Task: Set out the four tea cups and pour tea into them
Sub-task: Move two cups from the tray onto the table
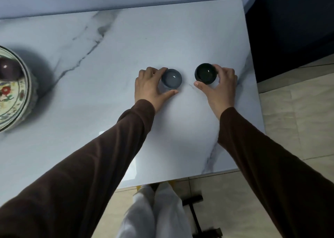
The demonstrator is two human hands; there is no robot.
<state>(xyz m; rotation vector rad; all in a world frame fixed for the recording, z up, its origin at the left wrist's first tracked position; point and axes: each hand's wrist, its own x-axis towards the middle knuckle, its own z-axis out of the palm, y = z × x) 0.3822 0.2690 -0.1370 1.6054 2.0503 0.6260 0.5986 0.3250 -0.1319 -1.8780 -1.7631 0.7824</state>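
Observation:
Two small tea cups stand upright on the white marble table [126,44], side by side and a little apart. The grey-blue cup [171,79] is on the left, and my left hand [151,85] wraps its left side with thumb and fingers around it. The dark, nearly black cup [205,73] is on the right, and my right hand [219,85] grips it from the right. Both cups look empty. Other cups are out of view. A dark purple rounded object [8,69], possibly a teapot, sits in the bowl at the far left.
A large floral-patterned ceramic bowl [19,100] stands at the table's left edge. The table's right edge [253,85] lies close to my right hand, with tiled floor beyond. A dark cabinet [292,29] stands at the far right.

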